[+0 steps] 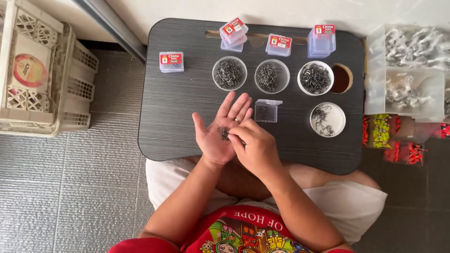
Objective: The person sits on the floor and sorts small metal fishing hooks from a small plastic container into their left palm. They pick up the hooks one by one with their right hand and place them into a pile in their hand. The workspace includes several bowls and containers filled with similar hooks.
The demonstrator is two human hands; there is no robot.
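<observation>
A grey ribbed floor mat runs under a small dark desk point(178, 122) with rounded corners, set over the lap of a seated person in a red printed shirt. Over the near middle of the desk the left hand point(220, 131) lies palm up, fingers spread flat, with a little heap of small metal fish hooks point(225, 133) resting in the palm. The right hand point(255, 147) is curled over that palm, its fingertips pinched together at the hooks; whether it has one gripped I cannot tell. Just beyond the hands sits a small clear plastic box point(267, 111) with its lid up. Farther back stand three round white cups of dark hooks in a row point(229, 73), point(272, 76), point(315, 78), and a fourth cup point(327, 120) lies to the right, nearer. Along the far edge are small clear boxes with red labels point(171, 61), some stacked. To the left on the floor stands a cream plastic crate point(75, 93). To the right are clear bins of silvery parts point(405, 70) and packs of red and yellow bits point(393, 136).
</observation>
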